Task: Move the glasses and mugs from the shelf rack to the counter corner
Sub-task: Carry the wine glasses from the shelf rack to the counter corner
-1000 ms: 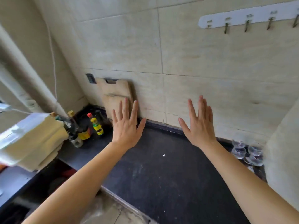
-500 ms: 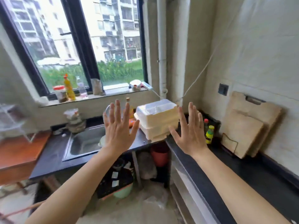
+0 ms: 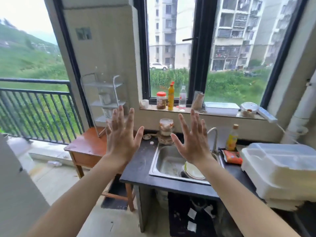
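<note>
Both hands up in front of the camera, backs toward it, fingers spread, holding nothing. Left hand (image 3: 121,140) and right hand (image 3: 193,141) sit side by side with a gap between them, neither touching anything.

Shelf rack (image 3: 104,101) stands on the wooden side table (image 3: 85,147), against the pillar left of the window. It is behind and just above the left hand; the left fingertips overlap its lower shelf in view, but the hand is nearer the camera and not in contact. One mug (image 3: 104,98) visible on the middle shelf, above the left hand. Something pale on the shelf below it, too blurred to identify.

Right hand is over the sink (image 3: 168,164), well apart from the rack. Plates (image 3: 192,171) lie in the sink, beside the right wrist. Dark counter (image 3: 142,170) around the sink carries no glasses or mugs.
</note>
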Available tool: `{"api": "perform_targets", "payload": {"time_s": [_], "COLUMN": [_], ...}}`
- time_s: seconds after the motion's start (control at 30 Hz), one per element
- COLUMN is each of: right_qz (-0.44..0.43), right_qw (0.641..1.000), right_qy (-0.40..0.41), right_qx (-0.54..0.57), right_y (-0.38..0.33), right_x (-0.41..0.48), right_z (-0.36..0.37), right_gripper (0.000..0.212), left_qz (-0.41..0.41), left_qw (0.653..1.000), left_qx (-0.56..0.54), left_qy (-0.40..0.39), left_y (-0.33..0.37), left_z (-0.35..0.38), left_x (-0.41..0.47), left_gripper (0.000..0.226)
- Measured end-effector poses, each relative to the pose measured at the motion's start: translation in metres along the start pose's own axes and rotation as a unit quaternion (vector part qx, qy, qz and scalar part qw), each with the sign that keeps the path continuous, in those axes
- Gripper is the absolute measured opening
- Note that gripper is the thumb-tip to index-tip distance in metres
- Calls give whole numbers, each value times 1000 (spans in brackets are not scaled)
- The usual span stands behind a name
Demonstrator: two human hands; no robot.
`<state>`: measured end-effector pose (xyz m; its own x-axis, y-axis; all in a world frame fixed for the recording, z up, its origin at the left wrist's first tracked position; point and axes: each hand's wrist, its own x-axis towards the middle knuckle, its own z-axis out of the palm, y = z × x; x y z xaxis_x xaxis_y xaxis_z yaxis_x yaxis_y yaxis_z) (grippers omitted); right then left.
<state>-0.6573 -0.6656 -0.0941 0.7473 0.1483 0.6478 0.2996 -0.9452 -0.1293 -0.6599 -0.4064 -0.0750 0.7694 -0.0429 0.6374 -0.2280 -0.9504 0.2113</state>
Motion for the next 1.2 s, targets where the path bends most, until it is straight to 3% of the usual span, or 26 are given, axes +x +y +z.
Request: {"api": "perform_targets", "payload": {"time_s": [0.33,0.63,0.9,1.2], "right_qz": [-99,-111,-120,-43], "right_qw": [991,987,985,994], "right_qy": [-36,-9,-5,34], "right_qx": [85,115,121,99], "right_y": [-83,-93,-128,-162], "right_x": [167,354,446,563], "right_z": [180,271,334,397], "right_gripper": [77,81,78,75], "left_qz": [-114,-128,-125,-66], "left_qw": [987,982,987,993], "left_qx": [114,128,69,-86], "left_qy": [19,59,74,42], "left_y": [-167,-245,-327,-433], "left_z": [50,83,119,201], "left_x": [92,248,328,462], "left_gripper": [74,73,78,79]}}
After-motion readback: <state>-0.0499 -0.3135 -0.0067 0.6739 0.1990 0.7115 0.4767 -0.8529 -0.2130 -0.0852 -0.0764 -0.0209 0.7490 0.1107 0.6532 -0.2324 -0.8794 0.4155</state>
